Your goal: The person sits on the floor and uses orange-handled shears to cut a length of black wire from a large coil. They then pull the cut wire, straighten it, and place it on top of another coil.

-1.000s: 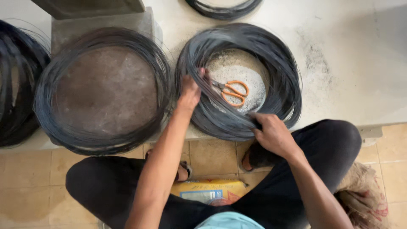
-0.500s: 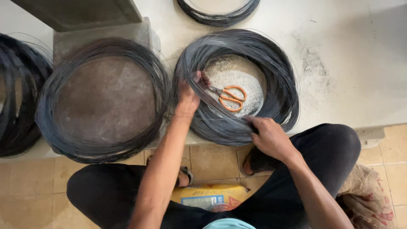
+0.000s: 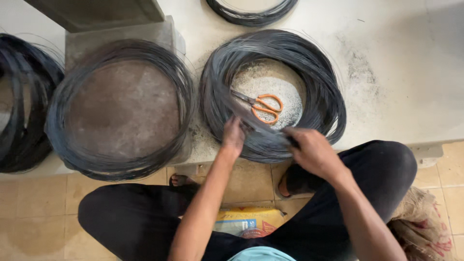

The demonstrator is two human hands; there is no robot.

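The person sits with both knees spread, in dark trousers, and leans over a pale surface [image 3: 396, 72] that is dusted with grey grit. In front of the person lies a big coil of dark wire [image 3: 319, 82], a thick ring of many thin strands, flat on the surface, its near edge close to the edge of the surface. The left hand [image 3: 233, 137] rests on the near left part of this coil, and its fingers are bent around a bundle of strands, so the grip is closed on the wire. The right hand [image 3: 311, 151] is on the near part of the same coil, just beside the left one, and its grip is also closed around the same bundle. The bundle between the two hands is lifted a little and pulled across the ring toward the middle.

Inside the ring, on the gritty surface, lie scissors with orange handles [image 3: 261, 105]; the blades point to the left and pass under the lifted strands.

To the left there is a second coil [image 3: 63, 145], thinner, which lies around a round brown patch on a grey block [image 3: 121, 34]. A third coil [image 3: 19, 121] is at the far left edge, only partly in view, and a fourth coil [image 3: 251, 12] is at the top edge. Below the surface there is a tiled floor [image 3: 34, 212], with a yellow bag [image 3: 246, 220] between the legs and a burlap sack [image 3: 420, 222] at the right.
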